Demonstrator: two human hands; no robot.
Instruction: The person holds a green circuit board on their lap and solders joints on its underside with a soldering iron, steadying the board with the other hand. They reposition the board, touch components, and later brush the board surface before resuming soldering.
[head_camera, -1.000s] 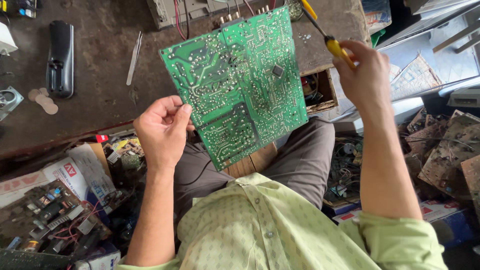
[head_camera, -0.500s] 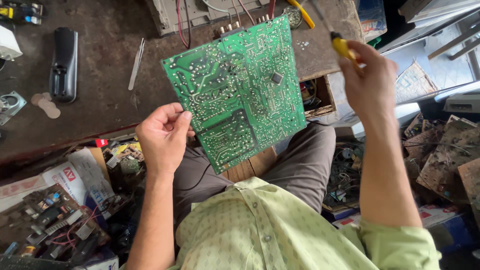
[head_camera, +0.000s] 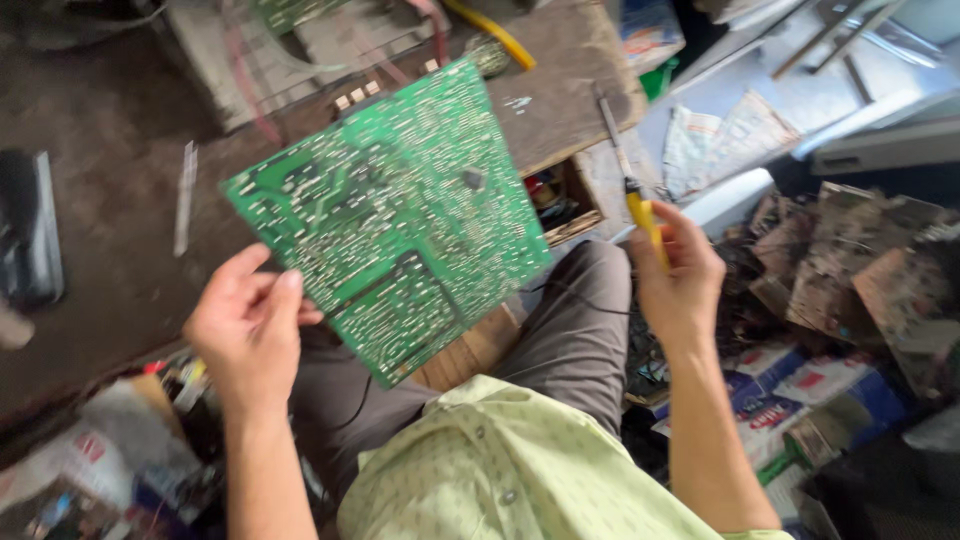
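Cluttered workshop, dark worn bench (head_camera: 110, 260) ahead, scrap boards (head_camera: 860, 270) and boxes heaped on the floor to my right; I'm seated. My left hand (head_camera: 245, 325) is closed on the lower corner of the green circuit board (head_camera: 390, 215), tilted solder side up toward me, probably for inspection. My right hand (head_camera: 680, 275) is clamped on the yellow-handled soldering iron (head_camera: 630, 175), tip pointing away, clear of the board

— Where does the circuit board (head_camera: 400, 215) sit?
— Centre of the frame, above the person's lap, in front of the workbench (head_camera: 120, 200); the left hand (head_camera: 245, 325) is at its lower-left edge.
— And the right hand (head_camera: 680, 280)?
— Right of the board, with a screwdriver (head_camera: 632, 175) pointing up; scrap boards (head_camera: 860, 270) lie at far right
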